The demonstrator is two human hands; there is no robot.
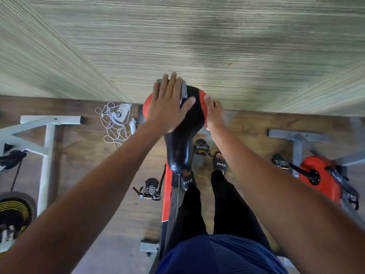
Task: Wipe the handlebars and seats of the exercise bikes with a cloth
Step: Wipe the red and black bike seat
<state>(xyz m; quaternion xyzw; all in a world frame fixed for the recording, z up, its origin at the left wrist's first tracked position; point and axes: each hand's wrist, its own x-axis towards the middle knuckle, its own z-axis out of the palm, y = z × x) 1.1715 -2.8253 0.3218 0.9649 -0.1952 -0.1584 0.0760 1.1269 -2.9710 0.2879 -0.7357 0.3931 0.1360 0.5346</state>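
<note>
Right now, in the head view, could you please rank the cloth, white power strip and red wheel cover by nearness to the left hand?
1. cloth, under the left hand on the seat.
2. white power strip, floor, left.
3. red wheel cover, far right.

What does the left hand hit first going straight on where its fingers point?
The left hand, flat on the cloth, runs off the seat, then likely meets the striped wall; gap unclear.

Single head view, steeply downward, close above seat point(183, 133)
</note>
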